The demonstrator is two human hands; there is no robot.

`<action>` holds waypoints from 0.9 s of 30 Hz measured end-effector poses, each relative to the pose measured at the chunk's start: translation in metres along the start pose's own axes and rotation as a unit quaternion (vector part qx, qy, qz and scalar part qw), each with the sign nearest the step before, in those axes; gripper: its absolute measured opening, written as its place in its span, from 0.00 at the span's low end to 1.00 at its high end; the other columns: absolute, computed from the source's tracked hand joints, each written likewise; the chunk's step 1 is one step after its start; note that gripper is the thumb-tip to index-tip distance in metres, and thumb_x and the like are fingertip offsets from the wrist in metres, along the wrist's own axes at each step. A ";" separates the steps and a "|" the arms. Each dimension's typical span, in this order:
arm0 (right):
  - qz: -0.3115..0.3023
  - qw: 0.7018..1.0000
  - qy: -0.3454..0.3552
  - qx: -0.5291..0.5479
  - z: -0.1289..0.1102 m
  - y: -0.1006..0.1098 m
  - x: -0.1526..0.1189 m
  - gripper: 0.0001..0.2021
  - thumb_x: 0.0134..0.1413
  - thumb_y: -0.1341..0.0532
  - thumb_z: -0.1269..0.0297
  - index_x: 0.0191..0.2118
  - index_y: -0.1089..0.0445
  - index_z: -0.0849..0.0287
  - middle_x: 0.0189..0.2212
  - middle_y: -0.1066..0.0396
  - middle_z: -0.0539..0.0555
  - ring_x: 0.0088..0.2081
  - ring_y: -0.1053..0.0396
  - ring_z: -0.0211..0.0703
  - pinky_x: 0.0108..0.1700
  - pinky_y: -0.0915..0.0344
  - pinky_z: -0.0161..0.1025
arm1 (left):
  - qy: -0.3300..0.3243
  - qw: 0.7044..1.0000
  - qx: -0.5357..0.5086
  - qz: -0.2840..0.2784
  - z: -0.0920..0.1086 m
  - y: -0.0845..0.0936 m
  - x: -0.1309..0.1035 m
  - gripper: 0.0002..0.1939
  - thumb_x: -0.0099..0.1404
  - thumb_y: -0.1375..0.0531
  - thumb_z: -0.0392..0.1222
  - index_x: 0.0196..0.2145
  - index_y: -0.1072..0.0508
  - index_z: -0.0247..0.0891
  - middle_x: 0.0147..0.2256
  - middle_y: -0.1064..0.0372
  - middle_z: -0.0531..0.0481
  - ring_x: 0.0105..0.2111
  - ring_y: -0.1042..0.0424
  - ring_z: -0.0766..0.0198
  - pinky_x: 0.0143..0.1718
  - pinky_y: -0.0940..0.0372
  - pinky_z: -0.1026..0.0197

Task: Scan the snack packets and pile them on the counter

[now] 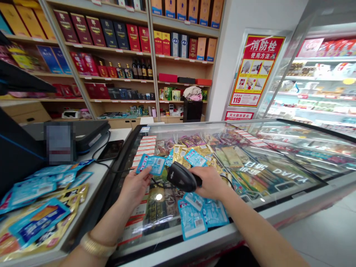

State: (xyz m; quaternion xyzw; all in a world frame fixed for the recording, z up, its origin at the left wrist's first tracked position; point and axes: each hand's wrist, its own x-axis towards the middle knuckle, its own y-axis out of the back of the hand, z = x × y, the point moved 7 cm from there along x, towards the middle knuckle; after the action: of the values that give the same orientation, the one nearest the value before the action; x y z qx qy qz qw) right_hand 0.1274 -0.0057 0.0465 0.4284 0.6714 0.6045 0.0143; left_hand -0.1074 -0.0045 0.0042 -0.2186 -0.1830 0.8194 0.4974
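Observation:
My left hand [139, 183] pinches a blue snack packet [155, 164] by its lower left edge, with the barcode side facing up. In my right hand [210, 181] is a black barcode scanner [182, 177], its head pointing left toward that packet. Several more blue packets [194, 218] lie on the freezer's glass lid [164, 231] below the scanner. Beyond the scanner, another blue packet [195, 158] rests on gold packets [180, 155]. Part of the scanner's handle is hidden by my fingers.
On the counter at left lie blue packets [36, 185] and large gold packets [50, 237]. A phone [111, 150] and a black cable [104, 163] are near the freezer's edge. Shelves of boxed bottles [108, 33] stand behind; a lit display fridge [319, 81] is at right.

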 end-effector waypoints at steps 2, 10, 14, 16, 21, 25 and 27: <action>-0.005 1.000 -0.006 -0.005 0.000 -0.001 0.000 0.15 0.44 0.38 0.66 0.42 0.29 0.56 0.36 0.23 0.53 0.37 0.25 0.46 0.37 0.36 0.36 | 0.005 1.000 -0.002 -0.002 -0.001 -0.001 -0.001 0.13 0.47 0.33 0.26 0.32 0.24 0.35 0.31 0.22 0.49 0.30 0.24 0.66 0.33 0.28 0.66; -0.021 0.999 -0.023 -0.017 0.002 -0.004 0.001 0.16 0.44 0.39 0.66 0.43 0.30 0.56 0.38 0.23 0.54 0.39 0.25 0.46 0.39 0.35 0.37 | -0.001 1.000 0.012 -0.015 -0.003 -0.002 -0.003 0.13 0.47 0.33 0.27 0.32 0.23 0.35 0.32 0.22 0.49 0.31 0.24 0.66 0.34 0.28 0.67; -0.024 0.999 -0.027 -0.020 0.001 -0.004 0.002 0.15 0.44 0.39 0.66 0.43 0.30 0.56 0.37 0.23 0.53 0.38 0.25 0.46 0.39 0.35 0.37 | -0.002 1.000 0.015 -0.012 -0.003 -0.002 -0.004 0.14 0.46 0.32 0.27 0.32 0.24 0.35 0.32 0.22 0.49 0.31 0.24 0.67 0.34 0.28 0.67; -0.025 0.999 -0.025 -0.022 0.000 -0.003 0.002 0.15 0.45 0.39 0.66 0.42 0.31 0.56 0.37 0.23 0.53 0.37 0.25 0.46 0.38 0.35 0.37 | -0.005 1.000 0.015 -0.016 -0.003 -0.003 -0.004 0.14 0.45 0.31 0.28 0.33 0.24 0.35 0.32 0.22 0.50 0.31 0.24 0.67 0.34 0.29 0.67; -0.021 0.999 -0.023 -0.031 0.000 -0.003 0.002 0.14 0.44 0.39 0.66 0.41 0.31 0.55 0.35 0.23 0.53 0.36 0.25 0.46 0.37 0.36 0.36 | -0.004 1.000 0.018 -0.016 -0.003 -0.003 -0.007 0.14 0.46 0.32 0.28 0.33 0.24 0.33 0.32 0.23 0.49 0.31 0.25 0.66 0.36 0.30 0.66; -0.025 0.999 -0.023 -0.031 0.000 -0.004 0.002 0.14 0.44 0.39 0.66 0.41 0.31 0.55 0.35 0.24 0.53 0.36 0.26 0.45 0.36 0.37 0.36 | -0.009 1.000 0.026 -0.013 0.000 -0.005 -0.008 0.14 0.45 0.32 0.28 0.33 0.24 0.33 0.32 0.23 0.48 0.30 0.25 0.66 0.35 0.30 0.65; -0.027 0.999 -0.024 -0.031 -0.001 -0.003 0.002 0.13 0.45 0.39 0.66 0.41 0.31 0.55 0.35 0.24 0.53 0.36 0.26 0.45 0.36 0.37 0.35 | -0.010 1.000 0.025 -0.010 0.001 -0.005 -0.009 0.15 0.44 0.31 0.27 0.32 0.24 0.33 0.31 0.23 0.49 0.30 0.26 0.67 0.35 0.30 0.66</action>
State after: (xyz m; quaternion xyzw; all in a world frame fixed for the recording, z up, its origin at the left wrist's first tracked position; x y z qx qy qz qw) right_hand 0.1239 -0.0045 0.0451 0.4237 0.6634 0.6138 0.0599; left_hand -0.1004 -0.0104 0.0090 -0.1959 -0.1699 0.8206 0.5093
